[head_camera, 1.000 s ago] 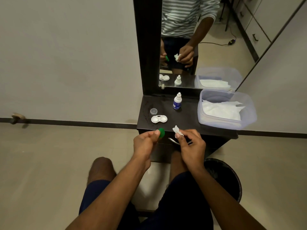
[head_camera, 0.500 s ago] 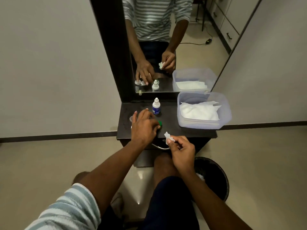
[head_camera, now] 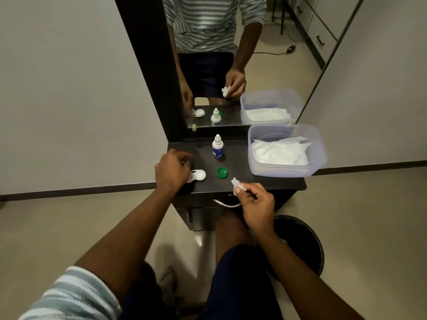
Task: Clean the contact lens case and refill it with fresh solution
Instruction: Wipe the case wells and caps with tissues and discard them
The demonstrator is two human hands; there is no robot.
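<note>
The green cap (head_camera: pixel 222 172) lies off, right of the white case (head_camera: pixel 198 175); the left hand (head_camera: pixel 172 170) curls over something hidden beside the case, the right hand (head_camera: pixel 255 207) pinches a tissue bit (head_camera: pixel 236 184), so I think refilling is still to do.

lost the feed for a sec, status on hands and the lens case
Left hand curled over the case's left end, grip hidden. Right hand pinches tissue wad. Lens case on table, green cap off beside it. Nothing blocking.

My head feed: dim, even indoor light, slight green-grey cast. Soft glare patch on floor tile (head_camera: pixel 198 241) between my knees. Dark table top (head_camera: pixel 240 167) swallows shadow detail; faint sheen only. Mirror (head_camera: pixel 254 65) reflection brighter than near scene. Strong wide-angle bending at edges: wall lines splay outward. Focus acceptable at centre, near sleeve (head_camera: pixel 69 294) soft.
</note>
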